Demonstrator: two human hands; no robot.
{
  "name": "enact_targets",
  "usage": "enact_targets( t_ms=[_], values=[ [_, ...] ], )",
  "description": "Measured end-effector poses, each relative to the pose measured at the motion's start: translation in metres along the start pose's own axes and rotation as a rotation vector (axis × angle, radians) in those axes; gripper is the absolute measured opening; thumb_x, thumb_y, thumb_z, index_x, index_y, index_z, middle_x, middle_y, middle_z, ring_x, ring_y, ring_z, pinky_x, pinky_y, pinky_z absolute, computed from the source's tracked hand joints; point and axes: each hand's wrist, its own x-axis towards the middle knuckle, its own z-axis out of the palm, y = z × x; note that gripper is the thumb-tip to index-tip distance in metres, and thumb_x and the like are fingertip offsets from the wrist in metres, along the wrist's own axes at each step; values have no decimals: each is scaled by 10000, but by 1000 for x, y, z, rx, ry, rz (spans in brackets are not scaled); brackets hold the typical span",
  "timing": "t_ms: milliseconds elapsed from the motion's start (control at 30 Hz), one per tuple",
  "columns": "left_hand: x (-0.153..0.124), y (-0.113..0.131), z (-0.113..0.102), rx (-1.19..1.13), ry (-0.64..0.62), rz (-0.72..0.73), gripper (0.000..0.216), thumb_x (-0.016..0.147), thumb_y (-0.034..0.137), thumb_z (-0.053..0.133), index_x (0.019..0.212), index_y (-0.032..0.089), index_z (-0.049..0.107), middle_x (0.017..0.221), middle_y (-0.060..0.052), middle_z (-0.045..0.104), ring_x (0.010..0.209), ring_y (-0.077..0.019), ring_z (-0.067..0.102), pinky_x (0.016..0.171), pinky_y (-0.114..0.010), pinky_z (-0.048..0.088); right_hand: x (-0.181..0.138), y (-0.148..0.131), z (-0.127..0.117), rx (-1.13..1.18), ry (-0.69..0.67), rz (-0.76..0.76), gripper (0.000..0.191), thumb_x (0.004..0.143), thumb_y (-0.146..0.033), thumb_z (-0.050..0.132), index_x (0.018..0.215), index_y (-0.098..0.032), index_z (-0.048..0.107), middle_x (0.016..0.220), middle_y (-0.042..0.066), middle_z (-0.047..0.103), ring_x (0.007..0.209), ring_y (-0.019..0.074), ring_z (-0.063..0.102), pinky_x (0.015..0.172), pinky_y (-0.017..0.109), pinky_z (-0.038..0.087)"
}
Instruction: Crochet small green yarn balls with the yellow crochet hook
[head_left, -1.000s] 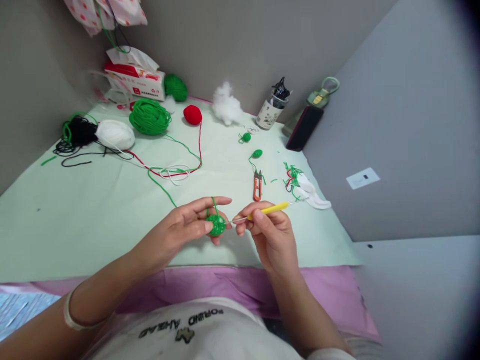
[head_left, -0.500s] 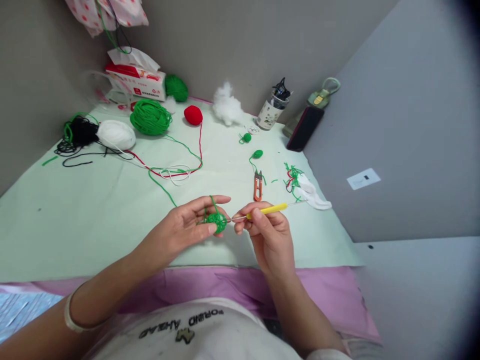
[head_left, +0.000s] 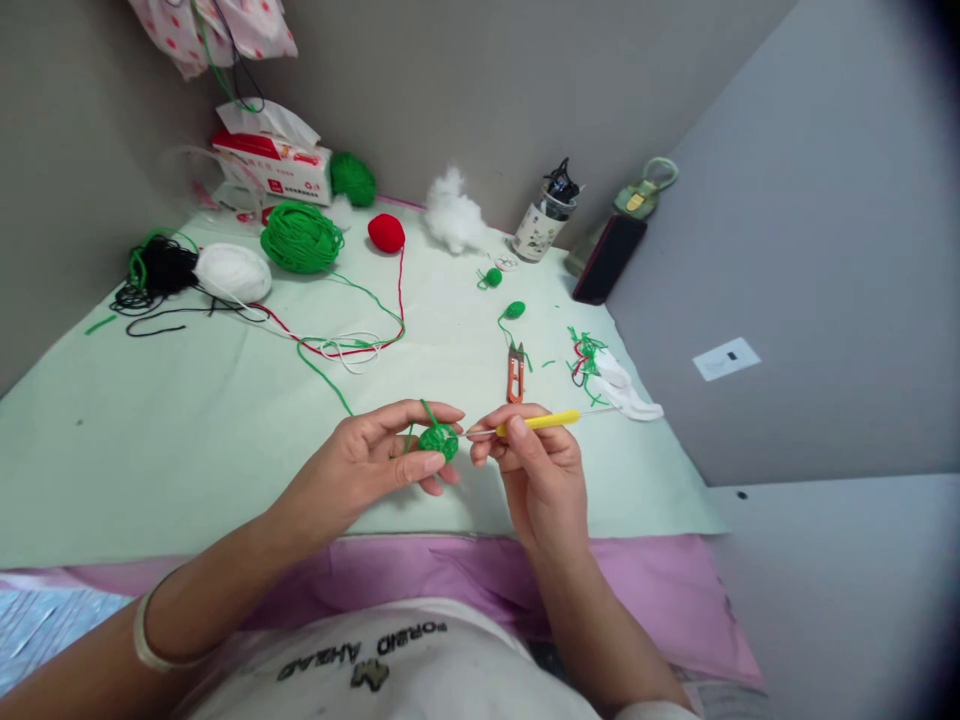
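A small round green crochet piece (head_left: 438, 441) is pinched between the thumb and fingers of my left hand (head_left: 382, 448), with green yarn running up over the index finger. My right hand (head_left: 541, 465) grips a crochet hook (head_left: 541, 420) by its yellow handle. The hook's thin metal shaft points left, its tip close to the right edge of the crochet piece; whether it is inside a stitch I cannot tell. Just beyond my right hand lie orange thread snips (head_left: 515, 374). Farther back are two small green crocheted pieces, one an oval (head_left: 514, 310), the other a ball (head_left: 493, 277).
Green (head_left: 301, 237), red (head_left: 386, 233), white (head_left: 232, 271) and black (head_left: 166, 264) yarn lies at the back left, near a tissue box (head_left: 274, 165). White stuffing (head_left: 454, 212), a pen jar (head_left: 544, 228) and a phone (head_left: 610, 260) stand along the back. Yarn scraps (head_left: 589, 352) lie right.
My left hand has turned the green crochet piece slightly and shifted it a little to the right. The hook has moved very slightly right in my right hand.
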Motion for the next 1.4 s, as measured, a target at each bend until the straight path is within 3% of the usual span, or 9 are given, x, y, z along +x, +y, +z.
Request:
enact_targets(
  t_ms=[200, 1100, 1400],
  values=[
    [-1, 0, 1, -75, -1, -3, 254, 930, 369, 734, 1152, 250, 763, 1030, -34, 801, 879, -208, 765, 785, -307, 573, 1, 0, -1, 58, -31, 31, 189, 872, -393, 762, 813, -213, 777, 721, 14, 747, 571, 119, 644, 579, 249, 566],
    [3, 1, 3, -113, -4, 12, 212, 930, 349, 746, 1102, 227, 767, 925, -4, 790, 784, -142, 760, 751, -246, 599, -4, 7, 1, 20, -55, -102, 129, 934, -328, 733, 885, -242, 816, 825, 3, 769, 682, 102, 691, 686, 228, 584],
    [4, 0, 8, -167, 15, 50, 442, 863, 250, 817, 1284, 233, 680, 979, 2, 755, 761, -123, 747, 710, -231, 602, -7, 15, 7, 55, -67, -124, 112, 952, -317, 715, 935, -264, 813, 873, -13, 769, 732, 84, 674, 715, 206, 544]
  ],
)
